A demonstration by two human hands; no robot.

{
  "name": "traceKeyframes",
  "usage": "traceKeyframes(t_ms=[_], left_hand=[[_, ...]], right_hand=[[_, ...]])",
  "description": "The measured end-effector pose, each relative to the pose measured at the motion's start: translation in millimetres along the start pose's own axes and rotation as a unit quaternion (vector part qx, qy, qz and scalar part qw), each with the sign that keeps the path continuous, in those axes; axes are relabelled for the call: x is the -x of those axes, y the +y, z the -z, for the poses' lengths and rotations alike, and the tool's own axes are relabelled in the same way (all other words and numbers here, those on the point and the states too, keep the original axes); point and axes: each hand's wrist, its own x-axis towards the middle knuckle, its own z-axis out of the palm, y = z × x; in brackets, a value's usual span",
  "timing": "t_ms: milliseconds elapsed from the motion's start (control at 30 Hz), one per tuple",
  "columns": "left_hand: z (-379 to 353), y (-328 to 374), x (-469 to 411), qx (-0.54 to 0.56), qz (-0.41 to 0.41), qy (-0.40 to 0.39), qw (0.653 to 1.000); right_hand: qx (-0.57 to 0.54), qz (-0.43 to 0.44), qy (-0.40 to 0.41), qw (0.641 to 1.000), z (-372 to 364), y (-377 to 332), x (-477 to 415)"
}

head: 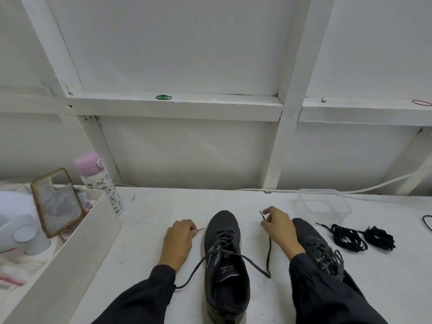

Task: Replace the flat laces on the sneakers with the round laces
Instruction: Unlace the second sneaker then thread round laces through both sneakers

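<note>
Centre sneaker: a dark grey mesh sneaker (224, 253) is stood on the white counter (149, 230) at lower centre of the frame, toe pointed away from the camera.
Lace: a dark grey flat lace (270, 251) is threaded through the upper eyelets, and its two free ends are drawn out to either side.
Left hand: the left hand (178, 242) is rested on the counter left of the toe with fingers curled, and one lace tip is seen poking out from them.
Right hand: the other lace end is pinched between thumb and fingertips of the right hand (278, 228), which is raised just right of the toe.
Second sneaker: a matching dark grey laced sneaker (323, 250) is placed at lower right, partly covered by the right forearm.
Spare laces: two coiled bundles of black laces (348, 237) are laid on the counter right of it.
Container: a clear plastic tub (325, 202) is set behind the bundles.
Left edge: a white bottle with a pink lid (98, 181) and a clear phone case (57, 202) are seen by a white open box (93, 230).
</note>
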Motion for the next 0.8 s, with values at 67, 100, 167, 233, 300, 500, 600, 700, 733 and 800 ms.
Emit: traceKeyframes(t_ms=[67, 100, 167, 233, 300, 500, 600, 700, 733, 800], left_hand=[[7.8, 4.0, -0.6, 0.112, 0.072, -0.007, 0.991], [13.7, 8.3, -0.5, 0.183, 0.099, -0.008, 0.978], [27.9, 21.1, 0.5, 0.291, 0.12, -0.01, 0.949], [44.9, 37.8, 5.2, 0.348, 0.115, -0.037, 0.93], [59.6, 54.7, 13.7, 0.381, 0.1, -0.079, 0.916], [80.6, 84.8, 37.6, 0.36, 0.025, -0.208, 0.909], [79.0, 83.6, 42.0, 0.302, 0.01, -0.225, 0.926], [76.8, 88.7, 44.7, 0.196, -0.042, -0.217, 0.955], [76.0, 92.0, 45.5, 0.143, -0.065, -0.207, 0.966], [74.2, 97.3, 45.9, 0.065, -0.098, -0.179, 0.977]], right_hand=[[-0.21, 0.001, -0.041, 0.977, 19.8, -19.6, 9.2], [-0.298, 0.009, -0.067, 0.952, 32.0, -29.4, 18.1], [-0.383, 0.067, -0.151, 0.909, 58.1, -45.2, 42.7], [-0.391, 0.143, -0.262, 0.871, 76.4, -51.9, 66.5], [-0.357, 0.179, -0.4, 0.825, 82.4, -51.3, 82.1], [-0.149, 0.196, -0.598, 0.763, 56.7, -42.5, 101.9], [-0.111, 0.171, -0.578, 0.79, 58.2, -35.3, 98.0], [-0.11, 0.162, -0.537, 0.821, 62.2, -30.0, 94.0], [-0.117, 0.161, -0.527, 0.827, 63.0, -29.9, 93.8], [-0.128, 0.156, -0.511, 0.836, 64.1, -29.9, 94.3]])
